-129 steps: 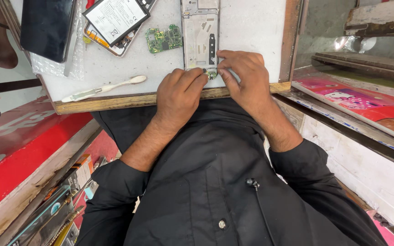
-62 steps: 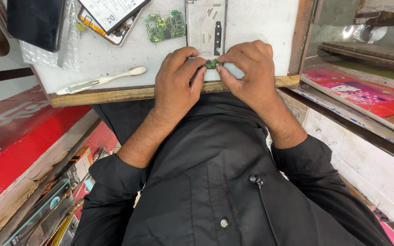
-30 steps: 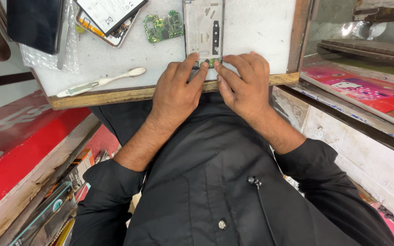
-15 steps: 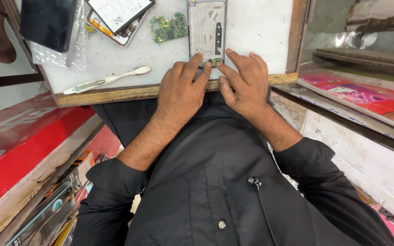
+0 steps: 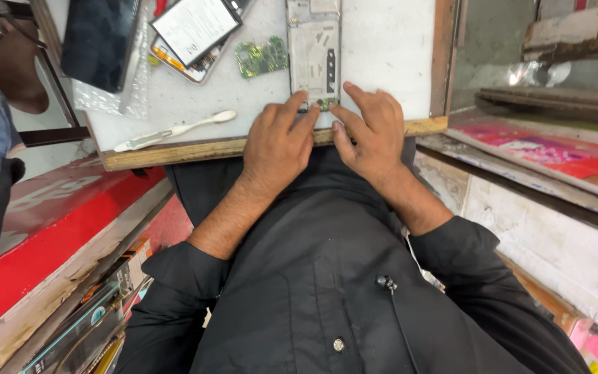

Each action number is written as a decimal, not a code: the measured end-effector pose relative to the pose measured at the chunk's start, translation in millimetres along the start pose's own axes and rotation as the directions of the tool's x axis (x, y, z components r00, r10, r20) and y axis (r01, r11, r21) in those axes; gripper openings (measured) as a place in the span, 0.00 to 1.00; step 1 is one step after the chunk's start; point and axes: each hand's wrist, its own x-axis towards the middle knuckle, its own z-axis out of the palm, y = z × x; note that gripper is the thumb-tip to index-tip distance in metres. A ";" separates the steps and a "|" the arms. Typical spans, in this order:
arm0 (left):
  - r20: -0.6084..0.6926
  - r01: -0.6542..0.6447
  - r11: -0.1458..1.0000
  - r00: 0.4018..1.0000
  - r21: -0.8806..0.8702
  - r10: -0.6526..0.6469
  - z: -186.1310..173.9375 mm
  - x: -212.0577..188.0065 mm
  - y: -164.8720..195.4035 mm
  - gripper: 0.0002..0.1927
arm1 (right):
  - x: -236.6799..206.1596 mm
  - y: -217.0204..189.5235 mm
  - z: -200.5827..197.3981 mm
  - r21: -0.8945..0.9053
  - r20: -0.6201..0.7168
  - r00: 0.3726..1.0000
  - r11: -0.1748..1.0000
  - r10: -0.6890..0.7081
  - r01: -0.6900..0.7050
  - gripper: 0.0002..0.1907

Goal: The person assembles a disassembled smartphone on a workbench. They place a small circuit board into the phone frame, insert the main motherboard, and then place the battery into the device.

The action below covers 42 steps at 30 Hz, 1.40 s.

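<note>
Phone frame (image 5: 314, 52) (opened) on the table (image 5: 389, 48) — both hands' fingertips press its near end.

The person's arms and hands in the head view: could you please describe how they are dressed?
Both hands, left hand and right hand, are bare: no gloves, rings or watch visible. Both forearms are bare too, since the black sleeves of a buttoned shirt are rolled or pushed up toward the elbows. A thin dark cable with a small clip-on piece runs down the chest.
</note>
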 end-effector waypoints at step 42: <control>0.091 0.212 0.951 0.976 -0.224 -0.196 -19.5 -1.6 14.2 0.13 | 1.6 -0.9 -2.6 0.015 0.029 0.998 0.998 0.060 -0.061 0.15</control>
